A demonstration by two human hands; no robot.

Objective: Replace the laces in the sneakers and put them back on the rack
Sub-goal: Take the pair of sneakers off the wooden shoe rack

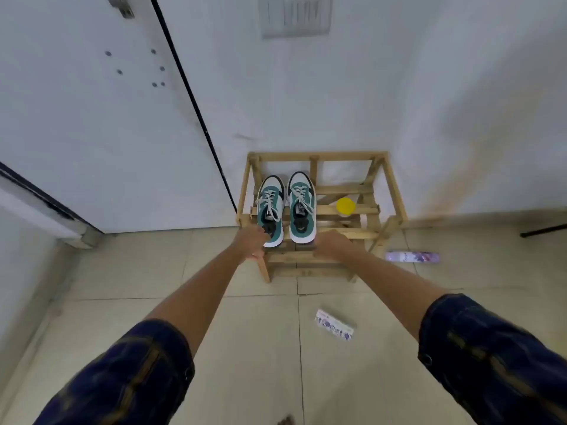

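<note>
The fingers of both hands are hidden behind the backs of the hands, so whether they are apart, together or clamped on anything cannot be told. The left hand (252, 242) covers the heel of the left sneaker (271, 207) at the rack's (395, 191) front left corner; whether it grips the shoe cannot be seen. The right hand (333, 245) sits at the rack's front edge, just beside the heel of the right sneaker (302, 207); contact with the shoe or the slat is unclear. Both sneakers stand side by side on the left half of the rack's top shelf, toes toward the wall (337, 96), with pale laces (270, 202) threaded.

A yellow lid (345, 205) shows on the right half of the shelf; what lies under it is hard to make out. The lower shelves are mostly screened by the top slats and the hands. On the floor (245, 348) lie two patterned packets: one (412, 257) just right of the rack's front right leg, blurred, and another (335, 328) nearer the person, between the forearms. Dark sleeves (132, 375) are cut off by the bottom edge. A white door (92, 118) stands left of the rack, and a dark bar (543, 230) is cut by the right edge.
</note>
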